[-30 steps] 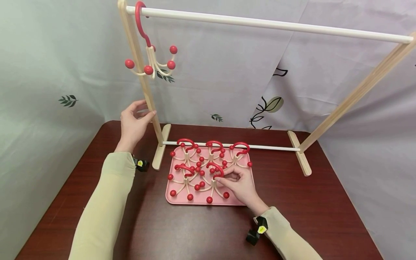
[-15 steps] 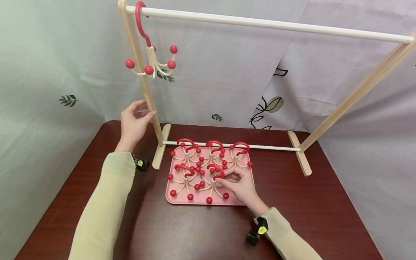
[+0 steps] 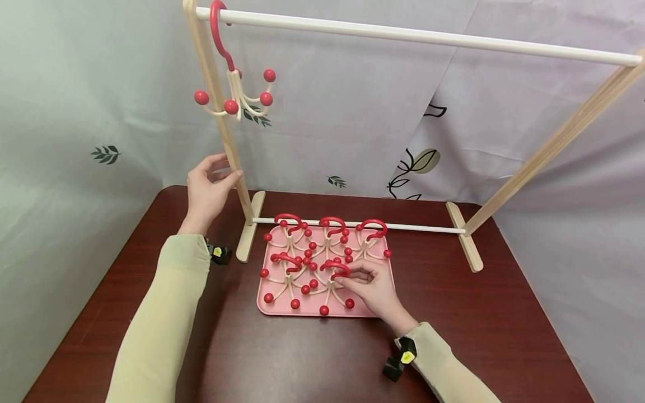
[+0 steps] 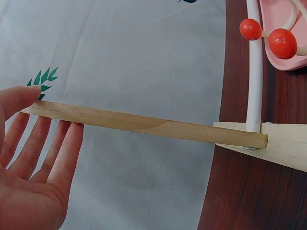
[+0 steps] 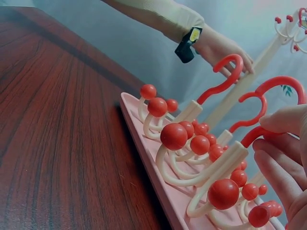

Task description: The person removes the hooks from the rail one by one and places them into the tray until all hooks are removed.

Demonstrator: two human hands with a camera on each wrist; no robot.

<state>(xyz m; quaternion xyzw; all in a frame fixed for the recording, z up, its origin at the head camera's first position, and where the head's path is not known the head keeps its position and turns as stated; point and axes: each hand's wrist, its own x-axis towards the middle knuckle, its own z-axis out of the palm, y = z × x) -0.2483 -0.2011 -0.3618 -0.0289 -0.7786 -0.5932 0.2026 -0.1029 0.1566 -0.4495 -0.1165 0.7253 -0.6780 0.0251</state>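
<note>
My right hand [image 3: 370, 285] pinches the red hook [image 5: 256, 133] of the front-right octopus-style hanger [image 3: 330, 288] between thumb and fingers. That hanger has cream curved arms tipped with red balls and stands on the pink tray [image 3: 302, 310]. Several more such hangers crowd the tray beside and behind it, their red hooks upward. At the far left, my left hand [image 3: 209, 184] holds the left wooden post [image 4: 139, 122] of the rack, thumb on one side and fingers on the other. Another hanger [image 3: 234, 92] hangs above that hand, near the left end of the top rail.
The rack's white top rail [image 3: 418, 36] spans high across the view, with a thin white lower rail [image 3: 425, 228] just behind the tray. Its right post [image 3: 554, 148] leans outward at the right. Wooden feet [image 3: 464, 238] stand on the dark red table [image 3: 282, 358], before a pale curtain.
The red hook in my right hand has turned, and its curved top now sits lower. My left hand stays on the post.
</note>
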